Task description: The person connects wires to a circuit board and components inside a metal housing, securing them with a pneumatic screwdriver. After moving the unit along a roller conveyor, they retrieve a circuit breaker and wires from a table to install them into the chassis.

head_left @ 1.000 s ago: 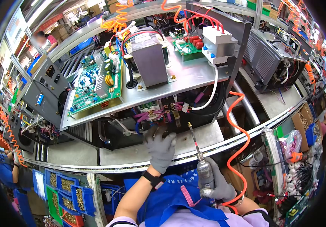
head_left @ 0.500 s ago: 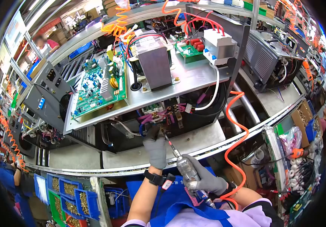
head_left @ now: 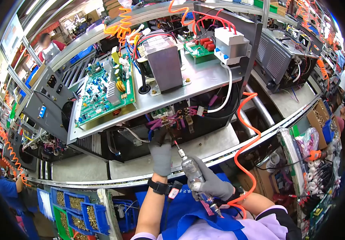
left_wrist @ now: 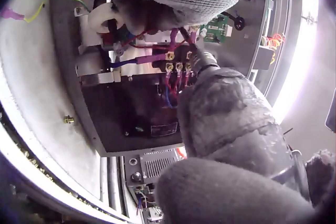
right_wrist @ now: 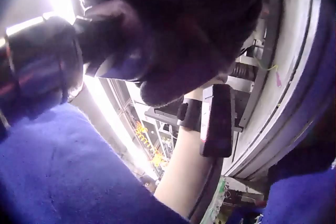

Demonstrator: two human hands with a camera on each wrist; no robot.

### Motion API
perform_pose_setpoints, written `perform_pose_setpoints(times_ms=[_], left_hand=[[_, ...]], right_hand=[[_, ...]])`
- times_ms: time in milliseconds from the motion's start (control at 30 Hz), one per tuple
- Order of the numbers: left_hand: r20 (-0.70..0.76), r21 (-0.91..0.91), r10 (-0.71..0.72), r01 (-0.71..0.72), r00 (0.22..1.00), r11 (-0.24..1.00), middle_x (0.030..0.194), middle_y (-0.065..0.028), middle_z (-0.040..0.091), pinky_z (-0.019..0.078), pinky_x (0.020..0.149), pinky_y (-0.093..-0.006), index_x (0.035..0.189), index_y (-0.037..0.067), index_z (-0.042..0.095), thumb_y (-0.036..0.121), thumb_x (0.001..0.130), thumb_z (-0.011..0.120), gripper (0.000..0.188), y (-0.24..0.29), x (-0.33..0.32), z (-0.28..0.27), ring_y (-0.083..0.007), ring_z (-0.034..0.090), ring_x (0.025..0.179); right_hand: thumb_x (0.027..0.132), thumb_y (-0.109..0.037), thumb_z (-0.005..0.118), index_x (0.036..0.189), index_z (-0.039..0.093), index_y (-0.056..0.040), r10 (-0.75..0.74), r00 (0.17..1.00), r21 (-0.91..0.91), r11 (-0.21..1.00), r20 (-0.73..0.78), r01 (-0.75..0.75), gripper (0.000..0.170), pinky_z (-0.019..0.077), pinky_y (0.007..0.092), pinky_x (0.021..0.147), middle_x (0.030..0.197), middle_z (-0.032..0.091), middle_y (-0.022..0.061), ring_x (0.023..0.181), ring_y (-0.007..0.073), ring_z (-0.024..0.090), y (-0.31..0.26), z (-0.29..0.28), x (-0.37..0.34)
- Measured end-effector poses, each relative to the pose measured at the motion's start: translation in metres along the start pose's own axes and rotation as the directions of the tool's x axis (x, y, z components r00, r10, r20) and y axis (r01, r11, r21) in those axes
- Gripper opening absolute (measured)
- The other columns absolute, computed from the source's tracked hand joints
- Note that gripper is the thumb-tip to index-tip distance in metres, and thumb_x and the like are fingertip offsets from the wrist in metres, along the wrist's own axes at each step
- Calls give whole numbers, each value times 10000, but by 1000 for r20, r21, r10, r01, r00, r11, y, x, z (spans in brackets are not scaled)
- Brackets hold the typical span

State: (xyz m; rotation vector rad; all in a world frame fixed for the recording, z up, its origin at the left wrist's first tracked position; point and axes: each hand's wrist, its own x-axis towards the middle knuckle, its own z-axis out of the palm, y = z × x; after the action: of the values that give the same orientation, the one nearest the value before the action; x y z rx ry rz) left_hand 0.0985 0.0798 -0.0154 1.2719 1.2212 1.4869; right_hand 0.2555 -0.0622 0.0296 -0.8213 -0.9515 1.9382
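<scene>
My gloved right hand (head_left: pixel 214 182) grips a pneumatic screwdriver (head_left: pixel 191 170), its bit slanting up and left into the machine's lower bay. In the left wrist view the screwdriver body (left_wrist: pixel 231 113) points at a terminal block (left_wrist: pixel 176 61) with brass screws and purple-sleeved wires. My gloved left hand (head_left: pixel 161 154) reaches in beside the bit, below the purple-sleeved wires (head_left: pixel 168 121); in the left wrist view its fingers (left_wrist: pixel 142 8) bend down close to the bit tip. Whether they hold a wire or the bit I cannot tell. In the right wrist view, the dark glove (right_wrist: pixel 173 29) covers much of the screwdriver.
Above the bay, a metal shelf (head_left: pixel 172 102) carries a green circuit board (head_left: pixel 104 96) and a transformer (head_left: pixel 162 64). A coiled orange air hose (head_left: pixel 242 152) loops at the right. Blue bins (head_left: pixel 96 218) of screws stand front left. Another machine (head_left: pixel 286 60) sits at the right.
The screwdriver has swung left and its bit has moved in from in front of the machine to the wires. My left hand has moved deeper into the bay beside it.
</scene>
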Motion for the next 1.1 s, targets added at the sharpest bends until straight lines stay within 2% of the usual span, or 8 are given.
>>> perform_pose_setpoints(times_ms=[200,300,400,600,733,767,867,1100], left_hand=[[137,-48,-52,59,989,997,1051,-86,702,499,768,-264,1186,-15,642,87,927,593,282,4,3,-12,-126,635,887],[238,195,127,-175,963,965,1000,-83,693,481,780,-277,1177,-31,630,177,961,553,310,23,3,-21,-123,599,864],[321,-14,-190,205,928,979,957,-92,680,458,823,-294,1170,-44,625,255,973,527,372,47,-9,-35,-132,565,857],[316,252,-213,134,925,958,1242,-105,601,442,953,-296,1376,-34,463,273,998,512,490,85,-88,-97,-154,560,1107],[241,341,-533,444,811,829,1315,-107,534,363,1019,-290,1406,-10,432,486,1000,398,642,96,-156,-140,-157,483,1191],[60,334,-687,634,725,698,1202,-85,603,411,952,-292,1310,-29,529,454,989,418,591,72,-172,-157,-173,546,1100],[204,9,-642,654,739,756,736,-20,614,398,518,-176,1314,2,485,479,987,508,579,134,-194,-144,-44,514,580],[106,125,-665,653,740,747,620,18,544,307,459,-202,972,15,611,389,1015,464,404,169,-181,-133,-44,426,502]], right_hand=[[811,-54,672,1516,135,-151,-78,989,-16,997,-126,77,891,499,315,500,885,561,117,578,173,600,13,23,6],[809,-50,673,1503,157,-121,-144,971,6,989,-193,147,868,499,316,502,898,557,112,580,165,593,27,40,15],[801,-48,678,1494,173,-95,-183,951,16,981,-248,193,859,504,316,515,931,552,105,595,157,592,43,53,26],[806,-34,656,1447,274,-81,-317,875,9,939,-366,344,747,526,310,627,989,557,85,727,144,596,76,86,55],[826,7,611,1405,283,-91,-393,818,-16,904,-419,426,673,537,331,591,917,569,96,675,168,617,96,105,80],[824,10,618,1411,268,-93,-352,834,47,911,-425,409,692,537,333,580,904,571,98,665,171,621,93,110,83],[819,24,640,1453,201,-112,-199,893,250,915,-404,317,783,532,335,533,876,571,103,618,177,625,77,122,81],[838,-194,604,1175,419,-24,-244,899,469,786,-365,403,420,573,367,574,829,588,131,627,222,635,52,142,75]])
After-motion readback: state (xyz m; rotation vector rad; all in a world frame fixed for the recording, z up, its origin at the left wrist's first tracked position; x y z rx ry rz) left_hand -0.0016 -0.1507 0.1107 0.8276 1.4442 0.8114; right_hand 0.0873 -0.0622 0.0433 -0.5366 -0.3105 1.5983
